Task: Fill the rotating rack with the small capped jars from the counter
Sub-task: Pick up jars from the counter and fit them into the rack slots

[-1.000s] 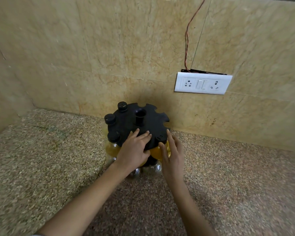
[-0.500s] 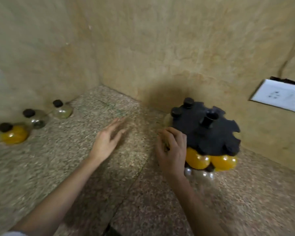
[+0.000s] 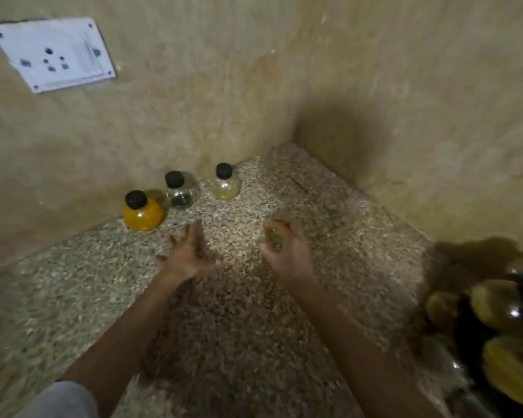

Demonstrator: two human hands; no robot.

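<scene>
Three small black-capped jars stand in a row along the left wall: an orange-filled jar [image 3: 144,213], a clear jar [image 3: 179,191] and a pale yellow jar [image 3: 225,184]. My left hand [image 3: 188,254] hovers open, fingers spread, a short way in front of the orange jar. My right hand [image 3: 287,251] is beside it, fingers loosely curled, with nothing in it. Both hands are blurred by motion. The black rotating rack [image 3: 492,324] shows only partly at the lower right edge, with yellow jars hanging in it.
The speckled granite counter [image 3: 254,327] runs into a corner between two beige tiled walls [image 3: 405,101]. A white socket plate [image 3: 52,52] is on the left wall above the jars.
The view has swung left from the rack to the jars by the wall. Both hands left the rack and reached toward the three jars; the rack is now at the right edge.
</scene>
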